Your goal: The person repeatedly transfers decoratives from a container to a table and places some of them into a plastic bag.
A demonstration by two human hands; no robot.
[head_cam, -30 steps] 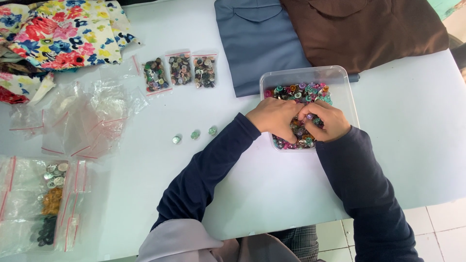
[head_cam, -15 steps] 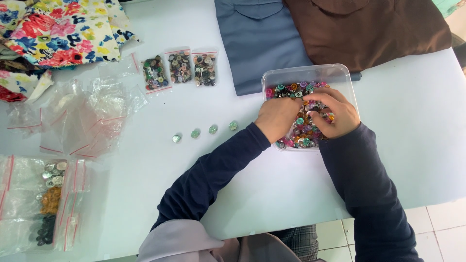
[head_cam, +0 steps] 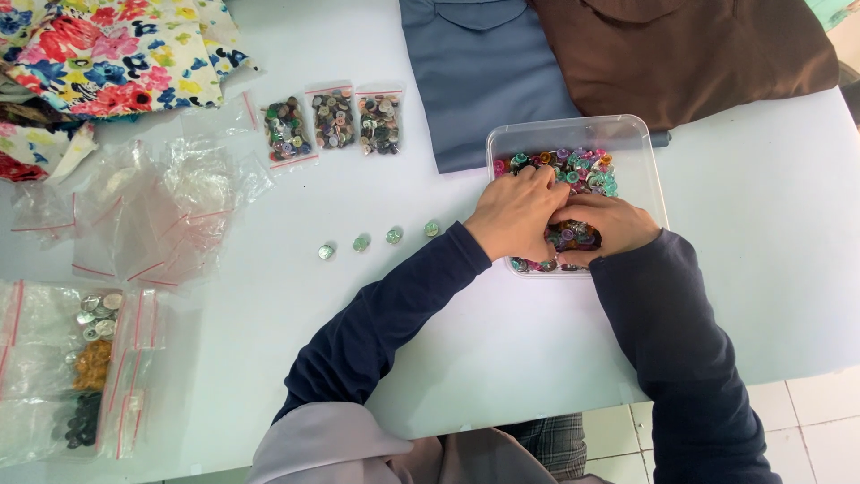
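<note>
A clear plastic container (head_cam: 638, 134) holds a heap of small colourful buttons (head_cam: 573, 167). Both my hands are inside it, close together over the near half. My left hand (head_cam: 512, 215) lies palm down with its fingers bent into the buttons. My right hand (head_cam: 609, 224) meets it from the right, fingertips touching the left hand's fingers. Whether either hand pinches a button is hidden by the fingers. Left of the container, several small pale green buttons (head_cam: 394, 235) lie in a slanted row on the white table (head_cam: 761, 233).
Three small bags of mixed buttons (head_cam: 333, 116) lie at the back. Empty clear zip bags (head_cam: 152, 215) are piled at the left, with filled bags (head_cam: 85, 358) nearer. Floral fabric (head_cam: 116, 45), a blue garment (head_cam: 484, 63) and a brown garment (head_cam: 681, 45) lie along the far edge.
The row of pale buttons grew by one on its right end. My hands spread apart in the container, then came back together over its near half.
</note>
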